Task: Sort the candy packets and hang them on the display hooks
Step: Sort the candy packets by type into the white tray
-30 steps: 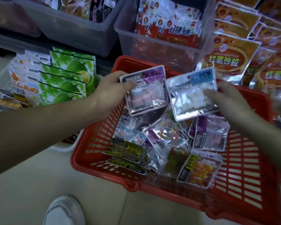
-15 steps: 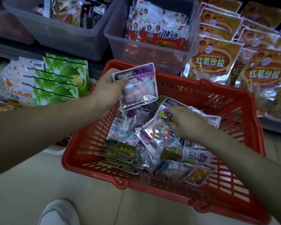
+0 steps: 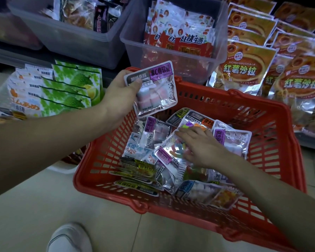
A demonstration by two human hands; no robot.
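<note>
Your left hand (image 3: 120,95) pinches the purple packet (image 3: 154,91) at the basket's (image 3: 244,99) eleven o'clock. Your right hand (image 3: 202,146) rests on the pile (image 3: 144,164), grip unclear; the slick foil may slip.

Red plastic basket (image 3: 273,135), lattice walls, standing on the floor; it encloses the fingers (image 3: 185,131) of the right hand (image 3: 204,148).
Clear plastic bin (image 3: 171,66), just beyond the fingers (image 3: 135,82) of the left hand (image 3: 120,100), holding upright red snack packets (image 3: 187,40).
Second clear bin (image 3: 76,40), beyond and left of those fingers; dark and orange snack bags (image 3: 76,13) inside.
Orange pouches (image 3: 244,70) marked HONGSHUSHALA, stacked in rows, beyond and right of the right fingers.
White shoe (image 3: 69,237), nearer than both sets of fingers.
Pale tiled floor (image 3: 35,206).
</note>
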